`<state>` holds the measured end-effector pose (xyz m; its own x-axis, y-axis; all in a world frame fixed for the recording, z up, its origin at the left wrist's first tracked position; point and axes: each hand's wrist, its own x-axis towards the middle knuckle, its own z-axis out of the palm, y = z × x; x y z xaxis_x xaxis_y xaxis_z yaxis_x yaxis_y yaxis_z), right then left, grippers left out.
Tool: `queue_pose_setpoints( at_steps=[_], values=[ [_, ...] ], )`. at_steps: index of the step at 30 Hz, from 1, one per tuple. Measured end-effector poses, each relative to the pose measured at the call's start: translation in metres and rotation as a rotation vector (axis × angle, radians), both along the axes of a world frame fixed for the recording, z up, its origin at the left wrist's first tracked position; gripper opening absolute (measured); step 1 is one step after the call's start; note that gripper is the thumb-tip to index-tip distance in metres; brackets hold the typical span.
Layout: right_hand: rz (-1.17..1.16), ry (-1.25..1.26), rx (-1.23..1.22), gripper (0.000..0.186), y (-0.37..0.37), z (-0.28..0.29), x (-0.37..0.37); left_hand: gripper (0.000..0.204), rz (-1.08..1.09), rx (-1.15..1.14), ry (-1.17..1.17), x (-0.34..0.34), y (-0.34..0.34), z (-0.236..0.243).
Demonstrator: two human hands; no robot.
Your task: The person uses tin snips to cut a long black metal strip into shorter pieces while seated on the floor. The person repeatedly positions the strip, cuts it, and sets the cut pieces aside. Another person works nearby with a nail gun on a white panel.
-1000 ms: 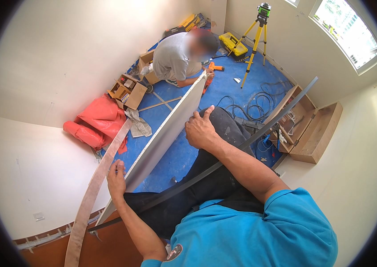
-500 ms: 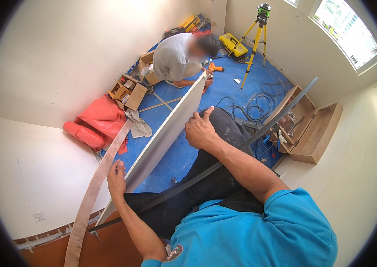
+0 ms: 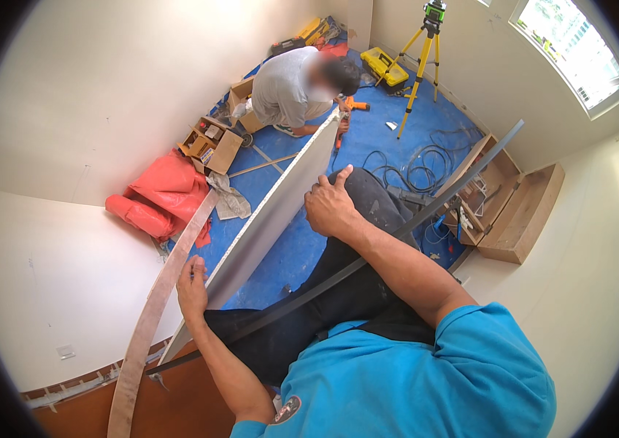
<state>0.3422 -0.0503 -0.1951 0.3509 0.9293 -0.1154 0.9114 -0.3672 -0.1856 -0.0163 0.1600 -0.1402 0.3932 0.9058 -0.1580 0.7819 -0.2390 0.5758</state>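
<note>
A long white board [image 3: 280,196] with a rough, pale edge stands on its side before me, running away toward a co-worker. My left hand [image 3: 193,292] is beside its near end, fingers curled round a small dark thing too small to name. My right hand [image 3: 330,208] lies over my raised knee next to the board's face, fingers spread and slightly bent, holding nothing. A long dark, narrow strip [image 3: 302,290] crosses my lap under my right forearm. The co-worker [image 3: 284,87] crouches at the board's far end, hands on a red-handled tool [image 3: 338,140].
Left of the board are a long wooden plank [image 3: 150,314], red sheeting [image 3: 167,193] and a box of small items [image 3: 211,150]. Beyond stand a yellow tripod [image 3: 419,77] with a green level and a yellow toolbox [image 3: 385,68]. Right: black cable [image 3: 430,171], open wooden case [image 3: 521,219].
The co-worker's hands and red-handled tool have shifted slightly at the board's far end. My own hands stay nearly where they were.
</note>
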Motion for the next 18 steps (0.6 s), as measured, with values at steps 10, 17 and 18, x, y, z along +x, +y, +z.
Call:
queue_pose_setpoints(
  at_steps=[10, 17, 18],
  values=[
    [0.001, 0.049, -0.049, 0.029, 0.0001, 0.0064, 0.001, 0.067, 0.006, -0.021, -0.005, 0.0014, 0.001, 0.0],
    [-0.006, -0.018, -0.034, 0.028, 0.0016, 0.0052, -0.0033, 0.067, 0.012, 0.009, -0.003, 0.0037, -0.0023, 0.0029],
    [-0.01, -0.044, -0.022, 0.028, 0.0012, 0.0059, -0.0039, 0.066, 0.02, 0.001, -0.02, 0.0038, -0.0041, 0.0029]
  ],
)
